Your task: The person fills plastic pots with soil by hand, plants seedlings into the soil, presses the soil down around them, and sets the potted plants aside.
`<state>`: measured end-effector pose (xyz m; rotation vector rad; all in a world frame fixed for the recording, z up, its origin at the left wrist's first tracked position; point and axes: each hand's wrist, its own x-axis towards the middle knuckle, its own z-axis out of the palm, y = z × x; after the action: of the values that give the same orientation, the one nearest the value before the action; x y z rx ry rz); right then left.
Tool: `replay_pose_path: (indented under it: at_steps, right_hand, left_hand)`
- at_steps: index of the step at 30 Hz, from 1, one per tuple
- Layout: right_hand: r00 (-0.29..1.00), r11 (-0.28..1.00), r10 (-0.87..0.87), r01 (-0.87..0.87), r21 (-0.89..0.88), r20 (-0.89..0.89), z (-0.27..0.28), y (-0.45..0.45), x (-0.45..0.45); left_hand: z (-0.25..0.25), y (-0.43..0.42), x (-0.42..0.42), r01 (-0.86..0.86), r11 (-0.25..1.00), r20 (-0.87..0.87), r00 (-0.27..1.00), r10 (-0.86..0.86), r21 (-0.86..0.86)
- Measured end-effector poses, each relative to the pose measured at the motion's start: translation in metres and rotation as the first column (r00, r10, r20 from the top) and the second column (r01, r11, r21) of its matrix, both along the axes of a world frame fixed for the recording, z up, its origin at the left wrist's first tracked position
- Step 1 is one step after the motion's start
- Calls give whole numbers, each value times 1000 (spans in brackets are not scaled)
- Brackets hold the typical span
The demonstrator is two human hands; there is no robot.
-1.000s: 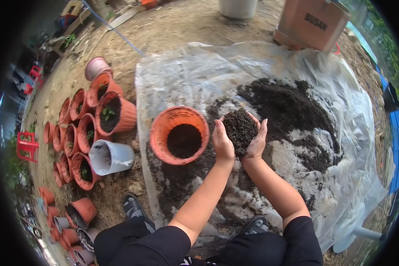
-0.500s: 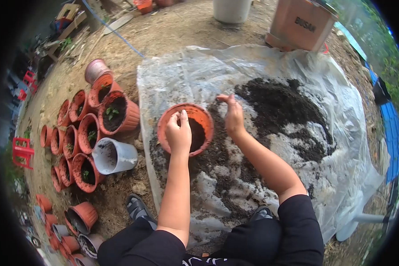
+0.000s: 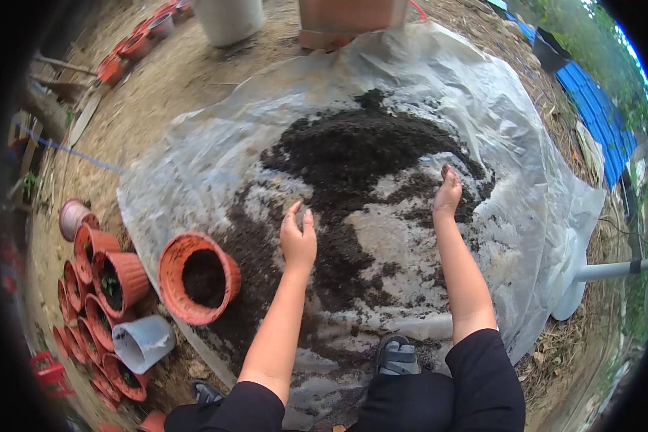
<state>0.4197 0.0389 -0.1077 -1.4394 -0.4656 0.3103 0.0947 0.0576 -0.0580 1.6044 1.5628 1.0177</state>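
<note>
My left hand [image 3: 299,236] hovers above the plastic sheet, thumb apart from the fingers and nothing in it. To its left stands an orange plastic pot [image 3: 234,282] with dark soil [image 3: 204,279] inside. My right hand [image 3: 448,194] is also bare, its fingers stretched out near the right end of a dark soil heap [image 3: 360,147]. The heap curves across the sheet in front of both hands, and looser soil [image 3: 331,266] lies scattered between my arms.
Several orange pots [image 3: 122,277], some with seedlings, stand at the left beside a translucent white bucket [image 3: 144,343]. A grey-white bucket [image 3: 230,18] and a large orange tub [image 3: 349,21] stand beyond the plastic sheet [image 3: 187,158]. A grey pole [image 3: 612,271] is at right.
My view has turned to the right. My left hand has left the orange pot and moved right over the sheet; my right hand has moved further right, to the soil heap's edge.
</note>
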Motion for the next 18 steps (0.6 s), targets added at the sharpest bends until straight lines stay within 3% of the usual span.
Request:
replay_pose_path:
  at_steps: [4, 5, 7, 9, 12, 13, 16, 17, 18]
  right_hand:
    - [996, 987, -76, 82, -135, 48, -29, -7, 29]
    - [990, 965, -88, 111, -238, 106, -36, -4, 24]
    - [992, 912, 106, -68, -405, 73, -41, 6, 15]
    - [945, 781, 232, -40, -623, 231, -48, 29, -3]
    - [852, 824, 374, -125, -552, 366, -39, 48, -59]
    - [820, 812, 433, -174, -557, 374, -35, 52, -77]
    - [895, 862, 347, -187, -471, 279, -26, 65, -117]
    - [888, 856, 366, -205, -474, 277, -25, 67, -125]
    - [934, 888, 342, -285, -362, 104, -24, 68, -133]
  left_hand:
    - [-32, 37, 18, 22, 1000, -109, 994, -22, -5]
    - [-41, 46, 26, 21, 1000, -116, 993, -22, -3]
    - [-51, 66, 40, -21, 995, -268, 962, 47, 99]
    - [-60, 81, 55, 9, 999, -250, 968, 0, 33]
    - [-76, 83, 78, 126, 992, -267, 956, -124, -10]
    - [-70, 77, 86, 135, 991, -160, 979, -130, 23]
    - [-69, 71, 97, 29, 999, -60, 998, -27, 38]
    - [-69, 71, 99, 19, 1000, 114, 993, -21, 21]
    - [-70, 71, 102, 13, 1000, 286, 958, -16, 11]
